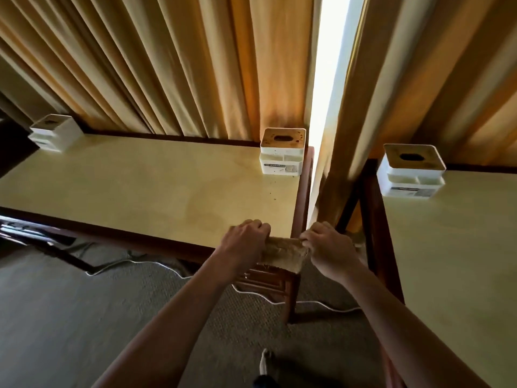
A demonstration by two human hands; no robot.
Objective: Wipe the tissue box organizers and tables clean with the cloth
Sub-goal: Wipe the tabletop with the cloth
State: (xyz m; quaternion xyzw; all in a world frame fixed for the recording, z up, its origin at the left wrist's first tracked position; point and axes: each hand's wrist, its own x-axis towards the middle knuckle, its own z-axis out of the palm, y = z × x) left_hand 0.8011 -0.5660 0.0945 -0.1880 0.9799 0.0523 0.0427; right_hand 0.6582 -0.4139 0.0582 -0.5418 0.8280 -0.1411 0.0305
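A beige cloth (284, 254) is stretched between my two hands at the near right corner of the left table (145, 180). My left hand (246, 239) grips its left end and my right hand (327, 247) pinches its right end. A white tissue box organizer (282, 152) with a wooden lid stands at that table's far right corner, with dark specks on the tabletop beside it. Another organizer (54, 133) sits at the far left. A third organizer (411, 172) stands on the right table (453, 261).
Tan curtains (167, 65) hang behind both tables, with a bright gap (324, 79) between them. White cables (134, 264) trail over the grey carpet under the left table. A narrow gap separates the two dark wooden table frames. A shoe (265, 359) shows below.
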